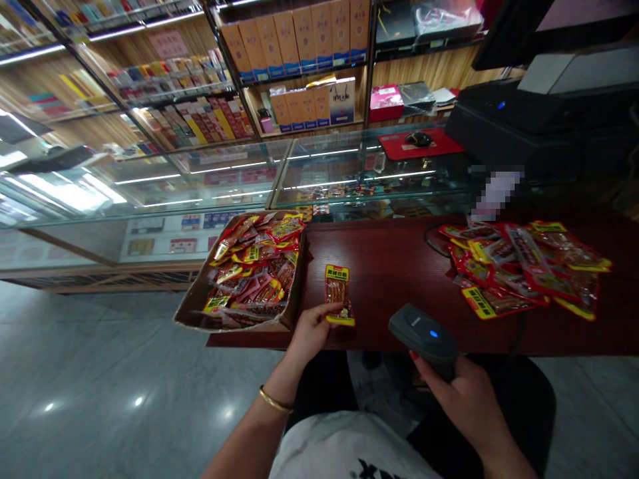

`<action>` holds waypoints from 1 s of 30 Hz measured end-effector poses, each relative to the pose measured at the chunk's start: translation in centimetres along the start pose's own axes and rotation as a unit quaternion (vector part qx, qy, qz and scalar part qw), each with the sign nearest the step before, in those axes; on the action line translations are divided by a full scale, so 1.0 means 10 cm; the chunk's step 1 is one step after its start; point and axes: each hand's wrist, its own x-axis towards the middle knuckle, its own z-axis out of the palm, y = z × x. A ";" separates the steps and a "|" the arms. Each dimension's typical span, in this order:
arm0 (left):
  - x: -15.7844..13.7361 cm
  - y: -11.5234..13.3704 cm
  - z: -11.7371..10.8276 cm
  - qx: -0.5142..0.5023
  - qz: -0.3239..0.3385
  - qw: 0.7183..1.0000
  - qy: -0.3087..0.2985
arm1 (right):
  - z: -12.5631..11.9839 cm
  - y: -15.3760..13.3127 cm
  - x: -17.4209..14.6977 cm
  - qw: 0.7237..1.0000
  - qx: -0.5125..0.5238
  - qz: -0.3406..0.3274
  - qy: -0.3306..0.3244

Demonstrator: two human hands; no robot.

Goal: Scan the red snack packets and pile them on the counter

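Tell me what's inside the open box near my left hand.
The box holds a jumbled heap of red and yellow snack packets. The top ones cover those beneath, so what lies lower can't be seen.

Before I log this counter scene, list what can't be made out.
Head view:
Cardboard box: bottom, hidden by snack packets.
Barcode scanner: grip, mostly covered by the right hand.
Monitor: cut off by the top edge.
Left shelf goods: labels, blurred.
Pale object: obscured by pixelation.
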 end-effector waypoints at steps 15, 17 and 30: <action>0.03 0.16 0.11 -0.203 -0.095 0.973 0.048 | -0.01 0.00 0.01 1.000 -0.001 -0.013 -0.003; 0.03 0.18 0.12 -0.216 -0.096 0.971 0.036 | -0.01 -0.01 0.01 1.000 0.002 -0.011 -0.003; 0.08 0.17 0.10 0.353 0.179 0.910 0.126 | -0.06 -0.02 0.01 1.000 -0.001 0.001 0.008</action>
